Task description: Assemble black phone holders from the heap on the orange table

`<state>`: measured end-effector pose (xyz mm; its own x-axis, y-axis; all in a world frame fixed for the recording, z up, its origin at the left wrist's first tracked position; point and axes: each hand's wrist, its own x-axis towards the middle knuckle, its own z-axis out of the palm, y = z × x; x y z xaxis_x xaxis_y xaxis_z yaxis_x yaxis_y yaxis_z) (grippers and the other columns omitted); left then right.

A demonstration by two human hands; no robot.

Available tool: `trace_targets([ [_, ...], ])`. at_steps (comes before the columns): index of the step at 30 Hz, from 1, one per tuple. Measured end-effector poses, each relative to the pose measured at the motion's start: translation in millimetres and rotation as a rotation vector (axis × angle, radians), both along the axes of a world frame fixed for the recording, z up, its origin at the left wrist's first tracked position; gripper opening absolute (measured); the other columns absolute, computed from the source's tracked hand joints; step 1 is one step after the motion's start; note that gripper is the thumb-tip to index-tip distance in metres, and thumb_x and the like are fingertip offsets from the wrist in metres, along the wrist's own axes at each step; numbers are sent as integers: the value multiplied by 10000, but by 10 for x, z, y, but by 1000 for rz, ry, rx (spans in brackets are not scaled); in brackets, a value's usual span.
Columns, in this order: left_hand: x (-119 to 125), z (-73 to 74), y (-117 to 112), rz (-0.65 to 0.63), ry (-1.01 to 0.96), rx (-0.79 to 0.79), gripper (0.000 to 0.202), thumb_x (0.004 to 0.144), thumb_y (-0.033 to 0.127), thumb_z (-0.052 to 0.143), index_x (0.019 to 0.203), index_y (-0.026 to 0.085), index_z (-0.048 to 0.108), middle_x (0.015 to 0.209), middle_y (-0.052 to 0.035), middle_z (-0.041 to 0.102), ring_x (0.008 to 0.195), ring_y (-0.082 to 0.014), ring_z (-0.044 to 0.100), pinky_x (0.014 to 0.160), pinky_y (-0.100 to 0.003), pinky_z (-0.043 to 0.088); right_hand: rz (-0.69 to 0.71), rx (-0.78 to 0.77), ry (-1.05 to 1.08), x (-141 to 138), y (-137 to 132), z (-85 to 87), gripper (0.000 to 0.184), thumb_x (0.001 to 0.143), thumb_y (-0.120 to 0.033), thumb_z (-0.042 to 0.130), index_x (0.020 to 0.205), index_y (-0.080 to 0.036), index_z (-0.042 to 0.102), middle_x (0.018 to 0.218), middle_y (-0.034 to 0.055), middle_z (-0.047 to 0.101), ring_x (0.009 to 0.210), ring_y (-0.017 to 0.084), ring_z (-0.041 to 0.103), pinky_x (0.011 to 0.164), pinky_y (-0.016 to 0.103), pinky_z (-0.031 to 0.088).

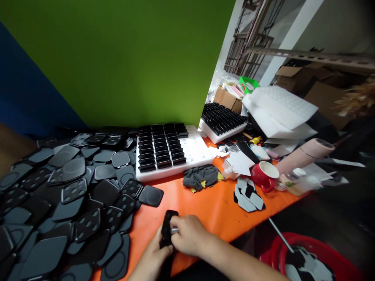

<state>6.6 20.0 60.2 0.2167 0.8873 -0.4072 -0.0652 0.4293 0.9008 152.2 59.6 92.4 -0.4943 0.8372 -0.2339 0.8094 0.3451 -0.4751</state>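
My L hand (157, 249) gripping blk piece (167, 221), R hand (189, 235) at its 3 o'clock, curled round metal tool (174, 230), mostly hidden.

The left hand (156, 249) holds a long black piece (165, 224) by the near edge of the orange worktop (208, 207). The right hand (189, 236) grips a small silver rod (174, 230) right beside it. A big messy pile of dark pads (74, 168) covers the left side. Near the far edge, a white tray (197, 150) carries rows of black blocks (161, 150). A gray cloth (202, 176) lies along the tray's near edge. A red mug (260, 175) stands toward the right edge.
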Motion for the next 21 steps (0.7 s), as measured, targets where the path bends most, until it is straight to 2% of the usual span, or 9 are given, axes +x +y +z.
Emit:
trace_targets([
  [6, 10, 7, -5, -19, 46, -2, 559, 545, 116, 508, 1103, 139, 523, 1097, -74, 601, 1094, -292, 479, 970, -426, 317, 4, -53, -49, -12, 46, 42, 223, 664, -231, 454, 831, -228, 602, 780, 18, 672, 721, 186, 619, 555, 233, 346],
  [9, 23, 63, 9, -17, 57, 6, 546, 547, 111, 513, 1092, 139, 530, 1122, -78, 591, 1119, -294, 462, 981, -425, 311, 20, -37, -51, -22, 59, 52, 205, 662, -239, 450, 806, -230, 595, 755, 24, 671, 694, 194, 621, 541, 241, 356],
  [15, 100, 160, -34, -34, 71, 56, 550, 664, 196, 553, 1203, 136, 464, 1251, -105, 505, 1191, -281, 403, 1002, -416, 304, 42, 33, -106, -31, 17, 203, 200, 662, -227, 441, 800, -205, 585, 716, 56, 665, 663, 217, 619, 585, 283, 404],
  [18, 139, 137, -79, 15, 91, 76, 557, 706, 223, 558, 1243, 162, 424, 1302, -89, 456, 1222, -254, 370, 1023, -387, 285, 30, 58, -141, -25, -27, 288, 201, 680, -221, 429, 809, -186, 580, 709, 80, 656, 666, 237, 619, 600, 310, 409],
  [21, 150, 161, -103, 106, -24, 0, 516, 668, 190, 582, 1173, 162, 480, 1219, -82, 534, 1167, -257, 437, 994, -376, 324, -10, 34, -89, 18, -46, 309, 199, 694, -214, 429, 841, -185, 560, 749, 77, 653, 697, 233, 615, 610, 302, 402],
])
